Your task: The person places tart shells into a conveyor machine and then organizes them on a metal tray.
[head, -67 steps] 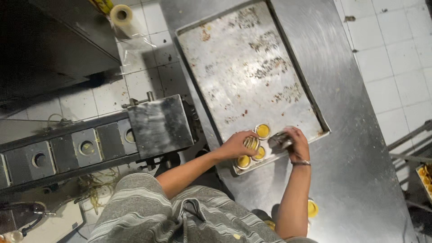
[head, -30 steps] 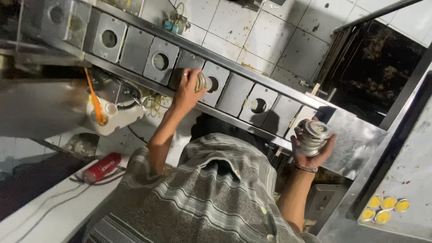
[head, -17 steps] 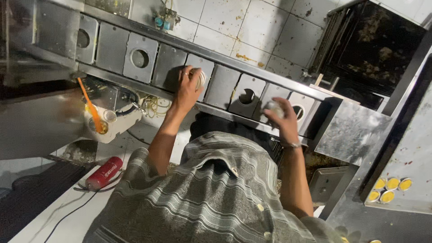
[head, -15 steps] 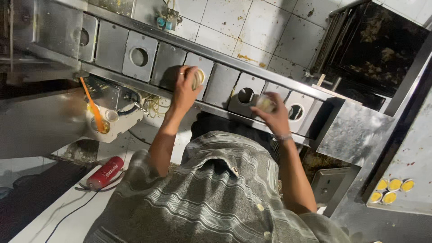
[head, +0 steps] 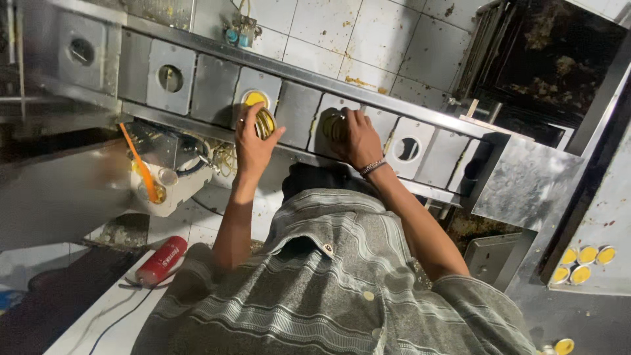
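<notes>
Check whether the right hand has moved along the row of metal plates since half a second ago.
Yes. The right hand shifted left along the plate row, toward the left hand.

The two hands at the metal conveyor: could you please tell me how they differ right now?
The left hand holds a small yellow-filled tin edge-on beside a plate hole showing yellow; the right hand covers its tin over the next plate. The right wrist wears a bracelet; the left is bare. Both press against the conveyor.

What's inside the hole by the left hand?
A yellow-filled cup sits in the hole of that grey plate. The left hand holds more small cups just below it. How deep the hole goes is hidden.
</notes>
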